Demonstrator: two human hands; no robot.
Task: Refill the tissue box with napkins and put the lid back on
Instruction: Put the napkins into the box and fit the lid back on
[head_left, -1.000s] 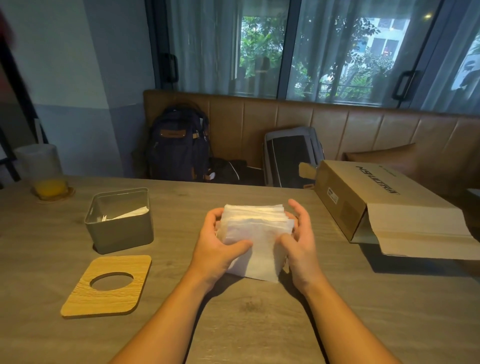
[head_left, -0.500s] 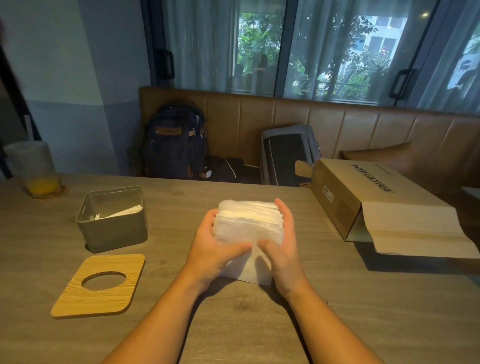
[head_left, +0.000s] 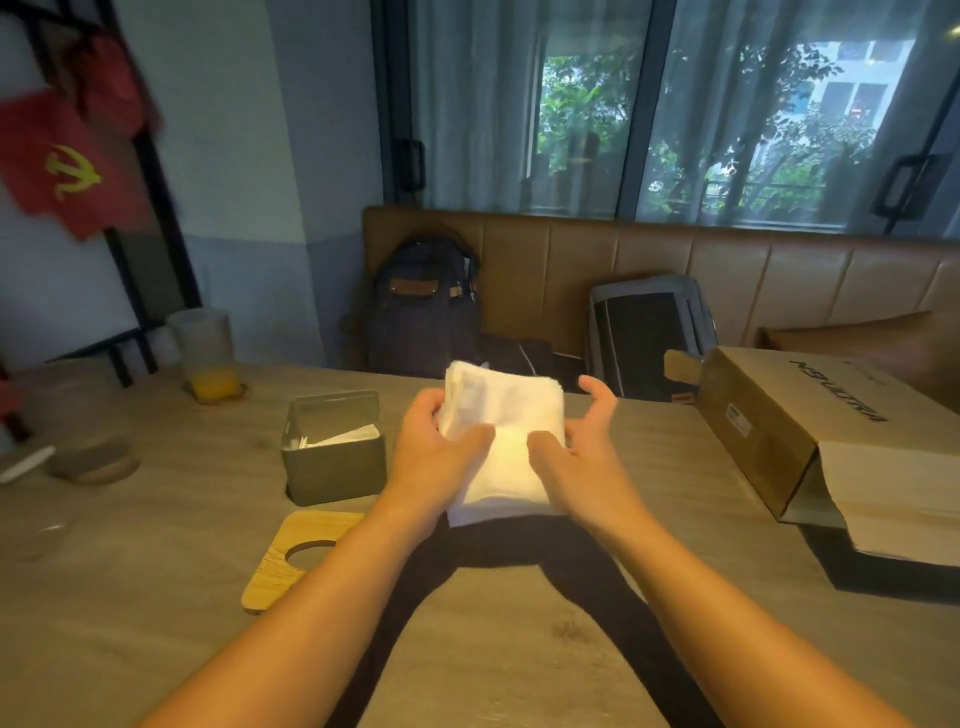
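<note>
A thick stack of white napkins (head_left: 506, 436) is held up off the table in front of me, tilted. My left hand (head_left: 436, 447) grips its left side with the thumb on top. My right hand (head_left: 576, 441) holds the right side, its thumb on the stack's face and its fingers curled upward, partly clear of the stack. The grey tissue box (head_left: 335, 449) stands open just left of my left hand, with a few napkins lying inside. Its wooden lid (head_left: 291, 564), with a round hole, lies flat on the table in front of the box, partly under my left forearm.
An open cardboard box (head_left: 810, 436) lies on its side at the right. A cup of orange drink (head_left: 208, 358) on a coaster stands at the back left, a round coaster (head_left: 93, 462) nearer. Backpacks sit on the bench beyond the wooden table (head_left: 519, 649).
The napkin stack has been lifted off the table and moved left toward the tissue box. My right hand's fingers have loosened from its far edge. The camera has swung left.
</note>
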